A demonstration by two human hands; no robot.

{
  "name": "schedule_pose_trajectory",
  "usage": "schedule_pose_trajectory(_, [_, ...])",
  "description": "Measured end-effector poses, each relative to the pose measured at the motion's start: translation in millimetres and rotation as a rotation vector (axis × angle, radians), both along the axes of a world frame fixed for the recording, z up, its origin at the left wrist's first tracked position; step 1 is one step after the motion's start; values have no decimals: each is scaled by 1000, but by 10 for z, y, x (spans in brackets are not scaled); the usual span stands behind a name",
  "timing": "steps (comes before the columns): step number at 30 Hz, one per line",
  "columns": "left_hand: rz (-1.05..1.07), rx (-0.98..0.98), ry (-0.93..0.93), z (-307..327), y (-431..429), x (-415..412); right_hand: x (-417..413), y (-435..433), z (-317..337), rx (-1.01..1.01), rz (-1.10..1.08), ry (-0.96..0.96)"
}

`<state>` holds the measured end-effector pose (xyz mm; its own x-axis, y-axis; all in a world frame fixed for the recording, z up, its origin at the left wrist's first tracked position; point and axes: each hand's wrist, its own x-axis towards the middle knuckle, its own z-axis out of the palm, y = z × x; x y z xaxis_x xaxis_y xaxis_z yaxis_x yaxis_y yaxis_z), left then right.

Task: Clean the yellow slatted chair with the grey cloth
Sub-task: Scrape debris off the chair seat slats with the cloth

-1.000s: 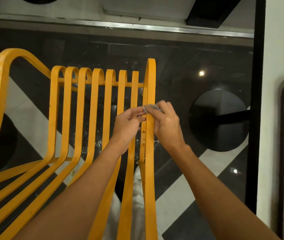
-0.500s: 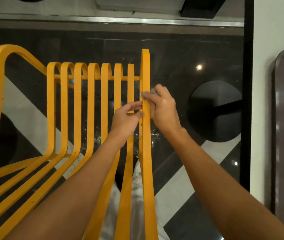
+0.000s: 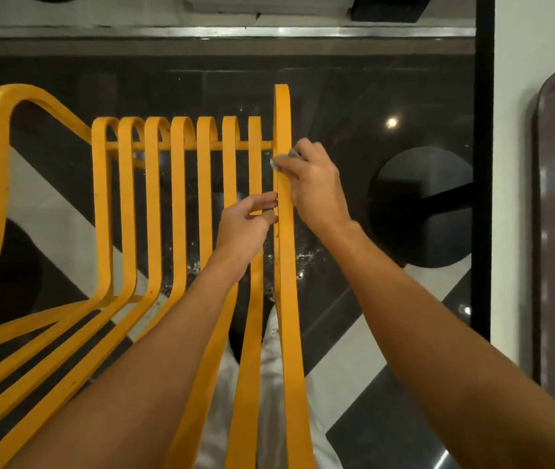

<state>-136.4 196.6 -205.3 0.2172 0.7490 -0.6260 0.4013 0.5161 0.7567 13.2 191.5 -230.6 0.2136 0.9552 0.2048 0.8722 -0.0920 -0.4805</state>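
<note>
Both forearms enter from the bottom edge, cut off there. A white garment (image 3: 271, 367) shows only in strips between the slats of the yellow slatted chair (image 3: 127, 204), whose seat runs out at the lower left. At centre, the left hand (image 3: 242, 228) has its grip closed, thumb and forefinger pinching the second slat from the right. Just above, the right hand (image 3: 316, 187) grips the grey cloth (image 3: 284, 160) against the tall outer slat (image 3: 284, 265); its fingers hide most of the cloth. Beyond lie a glossy black-and-white floor (image 3: 354, 360) and a dark round base (image 3: 421, 211).
</note>
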Motion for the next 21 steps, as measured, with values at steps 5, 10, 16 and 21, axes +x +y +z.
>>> schedule_pose_trajectory(5, [-16, -2, -3, 42, -39, -26, -198, -655, 102, -11, 54, 96])
schedule_pose_trajectory(10, [-23, -9, 0, 68, -63, -55, -257, -716, 92, -40, 39, 102])
schedule_pose_trajectory(16, [-46, 29, 14, 41, -71, -41, -117, -208, 36, -15, -22, 37])
schedule_pose_trajectory(21, [-80, 31, 21, 48, -119, -117, -239, -561, 98, -16, 5, 100])
